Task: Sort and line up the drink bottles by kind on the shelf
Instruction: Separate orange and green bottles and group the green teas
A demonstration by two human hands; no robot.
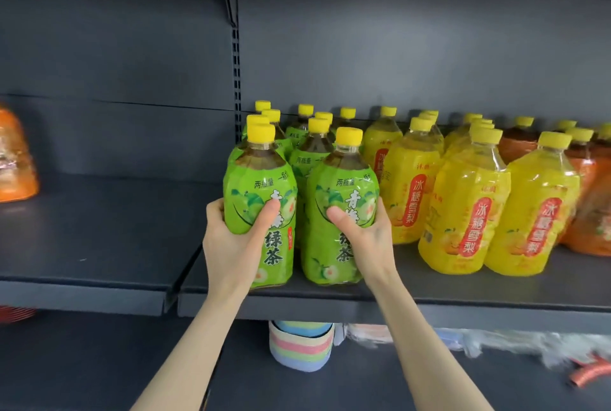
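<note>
This is a shop. Its dark grey metal shelving (463,293), with a slotted upright (236,80) at twelve o'clock, carries rows of matching yellow-capped plastic drink bottles (410,192) toward three o'clock.

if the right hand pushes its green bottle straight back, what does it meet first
Probably the next green-labelled, yellow-capped plastic tea bottle, just behind the front green bottle that the right hand grips; the gap between them is unclear.

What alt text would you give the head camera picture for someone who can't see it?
Two hands each grip a green-labelled tea bottle at the front of a dark shelf: the left hand holds the left bottle, the right hand the right bottle. More green bottles stand behind, with yellow bottles and then orange bottles to the right.
</note>
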